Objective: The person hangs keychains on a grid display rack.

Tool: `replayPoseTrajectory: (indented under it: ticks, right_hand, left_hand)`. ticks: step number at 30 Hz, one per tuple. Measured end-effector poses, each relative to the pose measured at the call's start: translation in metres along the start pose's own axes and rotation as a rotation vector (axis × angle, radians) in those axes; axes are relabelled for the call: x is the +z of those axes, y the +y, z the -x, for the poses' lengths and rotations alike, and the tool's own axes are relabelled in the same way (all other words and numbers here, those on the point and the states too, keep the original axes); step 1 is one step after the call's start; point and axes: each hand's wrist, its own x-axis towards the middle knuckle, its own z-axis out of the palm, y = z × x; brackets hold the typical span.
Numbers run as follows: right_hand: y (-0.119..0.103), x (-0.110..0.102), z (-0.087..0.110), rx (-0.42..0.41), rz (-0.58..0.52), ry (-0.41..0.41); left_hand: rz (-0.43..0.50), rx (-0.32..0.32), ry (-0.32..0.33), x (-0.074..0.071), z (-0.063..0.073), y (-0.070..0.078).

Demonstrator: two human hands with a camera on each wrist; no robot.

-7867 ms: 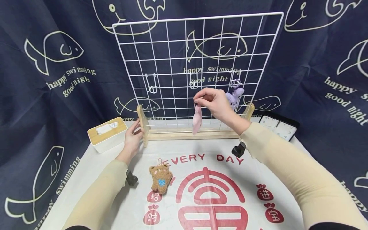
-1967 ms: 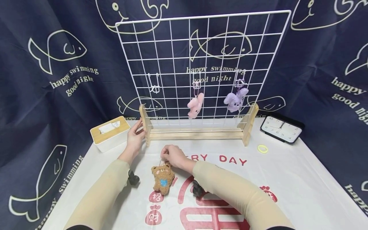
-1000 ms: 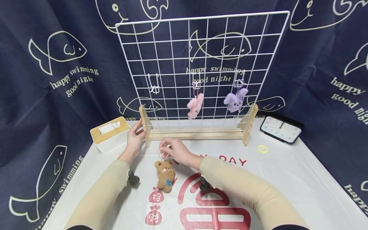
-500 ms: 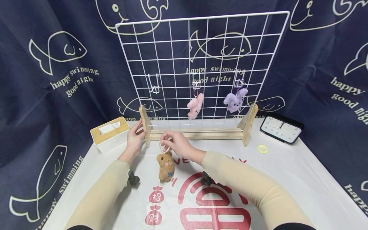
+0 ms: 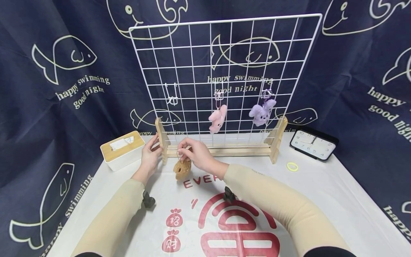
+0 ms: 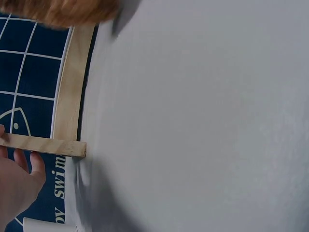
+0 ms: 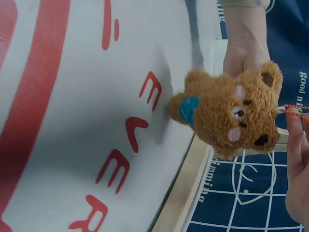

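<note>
My right hand (image 5: pixel 198 154) pinches the hanging loop of a brown plush bear charm (image 5: pixel 182 170), just in front of the rack's wooden base. In the right wrist view the bear (image 7: pixel 227 113) shows a blue patch, pink cheeks and a reddish loop cord at the fingertips. My left hand (image 5: pixel 150 154) holds the left wooden upright (image 5: pixel 161 138) of the white wire grid rack; in the left wrist view its fingers lie on both sides of that wooden piece (image 6: pixel 43 144). A white hook (image 5: pixel 172 100) hangs on the grid's left part with nothing on it.
A pink plush charm (image 5: pixel 217 119) hangs from the middle hook, a purple one (image 5: pixel 261 113) from the right. Left of the rack stands a tissue box (image 5: pixel 123 151). On the right lie a clock (image 5: pixel 314 143) and a yellow ring (image 5: pixel 292 166). A dark fish-print curtain (image 5: pixel 64 117) hangs behind.
The pink charm, earlier in my right hand, now hangs on the middle hook. My right hand has since picked up the bear and moved it toward the rack. The left hand stays put.
</note>
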Motion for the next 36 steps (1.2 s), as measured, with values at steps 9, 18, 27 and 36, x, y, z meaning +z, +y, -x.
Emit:
replayPoseTrajectory:
  ticks: [9,18,27,36]
  right_hand:
    - [-0.009,-0.007,-0.011,-0.045,0.077,0.027]
    - [-0.024,-0.013,-0.023,-0.102,0.090,0.082]
    - [-0.042,-0.017,-0.034,-0.135,0.104,0.101]
    - [-0.063,-0.022,-0.045,-0.174,0.155,0.129]
  left_hand:
    - [0.000,-0.004,-0.004,-0.001,0.000,0.000]
    - [0.011,0.001,0.001,0.000,0.001,0.001]
    - [0.002,0.002,0.003,-0.001,0.000,0.000]
    - [0.016,0.002,0.000,-0.001,-0.001,0.000]
